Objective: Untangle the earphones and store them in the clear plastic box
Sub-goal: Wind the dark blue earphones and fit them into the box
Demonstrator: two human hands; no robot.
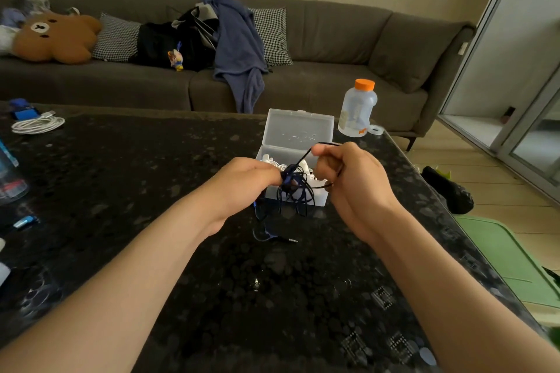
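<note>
A tangle of dark blue earphones (295, 188) hangs between my two hands above the black table (188, 251). My left hand (242, 180) pinches the knot of the bundle. My right hand (348, 172) grips a strand of the cord that runs up over its fingers. Loose loops dangle down, and the jack plug (291, 240) lies on the table. Just behind my hands stands the clear plastic box (298, 133) with its lid up. White earphones (274, 161) lie inside it, partly hidden by my hands.
A clear bottle with an orange cap (357, 107) and a tape roll (375, 129) stand at the table's far right corner. A coiled white cable (38, 125) lies at the far left. A grey sofa (333, 48) with cushions and clothes runs behind the table.
</note>
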